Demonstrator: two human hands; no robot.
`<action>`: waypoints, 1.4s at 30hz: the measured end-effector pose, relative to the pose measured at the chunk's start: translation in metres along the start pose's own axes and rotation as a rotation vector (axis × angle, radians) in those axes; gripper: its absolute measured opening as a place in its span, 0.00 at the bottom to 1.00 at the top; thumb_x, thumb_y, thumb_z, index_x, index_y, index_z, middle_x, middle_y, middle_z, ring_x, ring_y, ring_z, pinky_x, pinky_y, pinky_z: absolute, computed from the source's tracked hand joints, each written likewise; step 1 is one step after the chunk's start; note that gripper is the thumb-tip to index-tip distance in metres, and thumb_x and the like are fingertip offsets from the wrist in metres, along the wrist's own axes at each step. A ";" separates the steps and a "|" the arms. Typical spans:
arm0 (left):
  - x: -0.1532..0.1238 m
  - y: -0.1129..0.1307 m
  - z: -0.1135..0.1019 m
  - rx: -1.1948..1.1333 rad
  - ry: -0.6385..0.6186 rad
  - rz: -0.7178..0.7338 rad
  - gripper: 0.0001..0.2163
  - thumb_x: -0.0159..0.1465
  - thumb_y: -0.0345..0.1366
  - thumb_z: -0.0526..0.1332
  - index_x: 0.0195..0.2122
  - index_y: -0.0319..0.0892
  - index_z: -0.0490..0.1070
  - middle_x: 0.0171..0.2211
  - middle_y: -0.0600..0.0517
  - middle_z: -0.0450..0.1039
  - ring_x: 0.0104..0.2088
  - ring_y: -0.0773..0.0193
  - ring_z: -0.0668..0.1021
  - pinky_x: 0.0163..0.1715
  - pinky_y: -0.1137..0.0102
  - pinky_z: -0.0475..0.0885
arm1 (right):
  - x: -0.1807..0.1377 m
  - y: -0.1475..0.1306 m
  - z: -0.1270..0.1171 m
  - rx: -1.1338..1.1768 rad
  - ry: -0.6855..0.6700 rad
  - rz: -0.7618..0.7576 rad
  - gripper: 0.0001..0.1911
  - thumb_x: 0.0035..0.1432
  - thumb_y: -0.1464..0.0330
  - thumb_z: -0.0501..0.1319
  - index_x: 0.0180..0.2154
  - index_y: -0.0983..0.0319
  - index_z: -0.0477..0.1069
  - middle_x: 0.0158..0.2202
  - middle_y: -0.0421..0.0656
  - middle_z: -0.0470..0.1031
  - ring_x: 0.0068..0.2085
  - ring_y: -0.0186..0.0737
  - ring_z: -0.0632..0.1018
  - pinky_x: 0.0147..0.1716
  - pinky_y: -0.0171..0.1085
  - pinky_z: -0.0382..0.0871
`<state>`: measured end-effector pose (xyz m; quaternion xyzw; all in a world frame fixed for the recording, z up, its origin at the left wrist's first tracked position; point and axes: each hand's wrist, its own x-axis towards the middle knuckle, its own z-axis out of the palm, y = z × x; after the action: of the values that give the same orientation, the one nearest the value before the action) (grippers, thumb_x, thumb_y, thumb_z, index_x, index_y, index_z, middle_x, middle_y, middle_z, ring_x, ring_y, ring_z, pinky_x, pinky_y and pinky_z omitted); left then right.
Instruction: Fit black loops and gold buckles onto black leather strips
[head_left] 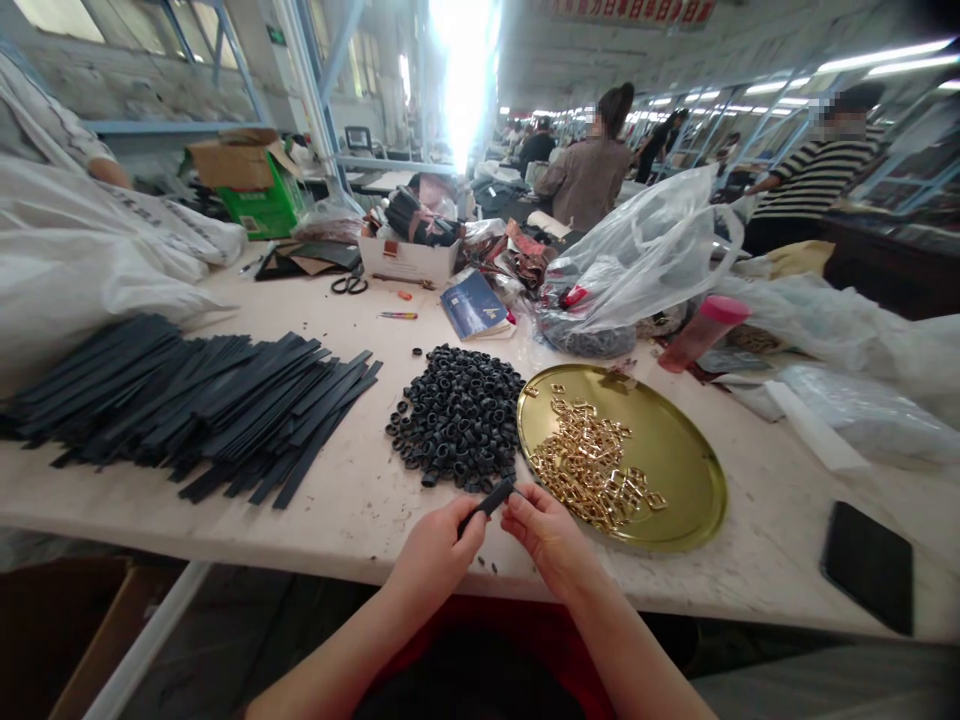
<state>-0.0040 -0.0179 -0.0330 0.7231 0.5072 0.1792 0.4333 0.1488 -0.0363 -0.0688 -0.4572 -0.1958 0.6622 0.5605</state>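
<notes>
at the table edge our left hand (435,555) and right hand (551,535) pinch a thin black strap (489,498) between them, near the pile of small black loops (457,415) and the round gold tray (686,470).

The black strap (489,497) is a narrow, flat strip, dark and matte. It is held above the near edge of the table (360,510), pinched between the left hand (435,555) and the right hand (551,535), whose fingertips close on it from either side. It slants, with the lower end at the left thumb and the upper end rising to the right toward the right fingers. Only a short length shows, as fingers cover the rest. It sits just in front of the pile of black loops (457,415)
</notes>
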 end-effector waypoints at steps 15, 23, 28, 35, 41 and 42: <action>-0.006 0.002 0.004 -0.001 -0.146 -0.029 0.12 0.60 0.37 0.47 0.27 0.40 0.68 0.21 0.54 0.66 0.25 0.66 0.69 0.24 0.75 0.57 | -0.008 0.006 -0.016 -0.260 0.053 -0.216 0.13 0.43 0.63 0.66 0.32 0.61 0.68 0.27 0.37 0.68 0.27 0.31 0.69 0.30 0.33 0.64; -0.001 0.007 -0.003 -0.012 -0.188 -0.016 0.15 0.62 0.42 0.46 0.40 0.41 0.67 0.29 0.51 0.71 0.30 0.63 0.71 0.30 0.73 0.60 | -0.014 0.007 -0.007 -0.466 -0.144 -0.117 0.12 0.45 0.63 0.64 0.32 0.60 0.65 0.21 0.34 0.66 0.24 0.31 0.68 0.26 0.32 0.61; 0.009 -0.004 0.004 -0.259 -0.140 -0.051 0.18 0.60 0.45 0.49 0.44 0.39 0.65 0.22 0.56 0.65 0.22 0.68 0.65 0.23 0.75 0.59 | -0.003 -0.021 -0.026 -0.828 -0.047 -0.363 0.16 0.51 0.62 0.59 0.42 0.59 0.63 0.30 0.40 0.70 0.31 0.37 0.71 0.31 0.35 0.64; 0.018 -0.009 0.015 -0.362 -0.050 -0.147 0.06 0.55 0.35 0.48 0.28 0.41 0.62 0.12 0.62 0.49 0.14 0.72 0.57 0.16 0.77 0.51 | 0.043 -0.077 -0.063 -1.933 0.337 -0.477 0.06 0.51 0.73 0.55 0.24 0.64 0.68 0.28 0.49 0.72 0.30 0.43 0.73 0.29 0.38 0.59; 0.009 0.000 0.006 -0.353 -0.068 -0.092 0.10 0.58 0.41 0.48 0.30 0.40 0.63 0.15 0.61 0.50 0.17 0.71 0.58 0.18 0.76 0.53 | 0.040 -0.078 -0.053 -1.879 0.291 -0.542 0.06 0.51 0.73 0.54 0.24 0.63 0.66 0.29 0.47 0.71 0.31 0.41 0.72 0.30 0.36 0.60; 0.010 0.002 0.006 -0.317 -0.056 -0.055 0.11 0.58 0.42 0.49 0.28 0.41 0.63 0.16 0.60 0.52 0.18 0.71 0.60 0.20 0.76 0.55 | 0.035 -0.078 -0.049 -1.848 0.269 -0.551 0.06 0.52 0.72 0.53 0.25 0.63 0.65 0.29 0.45 0.71 0.31 0.39 0.72 0.30 0.35 0.60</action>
<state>0.0054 -0.0118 -0.0360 0.6365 0.4798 0.2246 0.5606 0.2347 0.0070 -0.0470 -0.7267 -0.6729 0.0354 0.1339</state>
